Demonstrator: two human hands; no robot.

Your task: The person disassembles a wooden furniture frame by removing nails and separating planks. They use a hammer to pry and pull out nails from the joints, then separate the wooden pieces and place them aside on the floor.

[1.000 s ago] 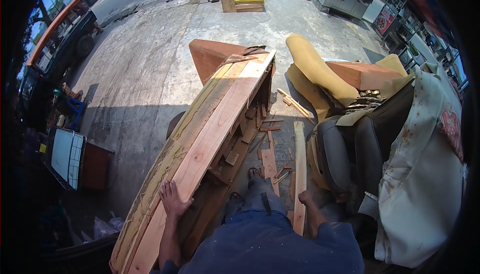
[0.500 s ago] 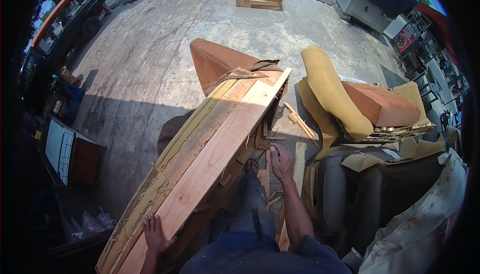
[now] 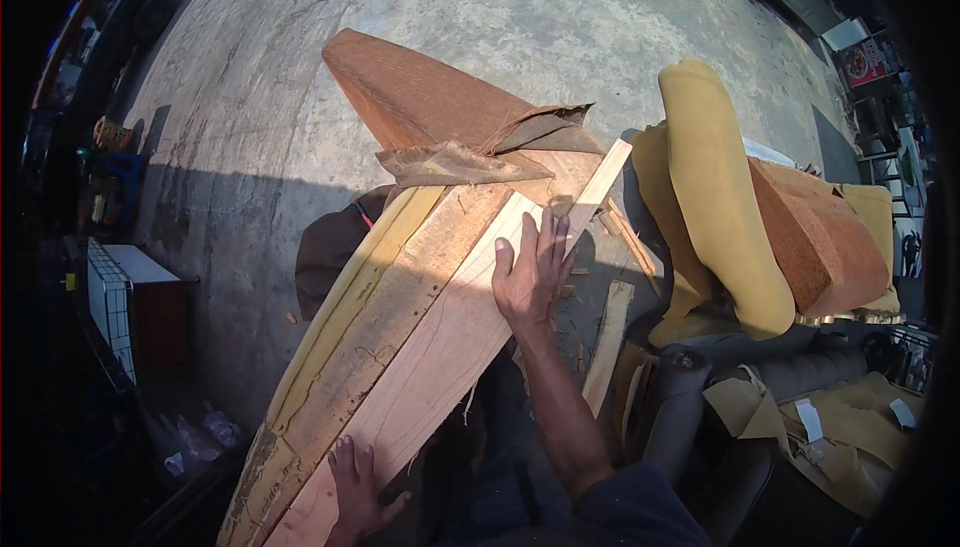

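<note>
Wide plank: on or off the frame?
On: the plank lies lengthwise atop the frame, left hand on its near part, right hand over its far end.

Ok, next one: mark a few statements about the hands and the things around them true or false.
1. The left hand lies on the long, pale pinkish wooden plank. True.
2. The right hand is on the bare concrete. False: the right hand lies spread near the plank's far end.
3. A reddish-brown, wedge-shaped upholstered section sits beyond that far end. True.
4. The long, rounded tan foam piece is left of the plank. False: the foam is to its right.
</note>
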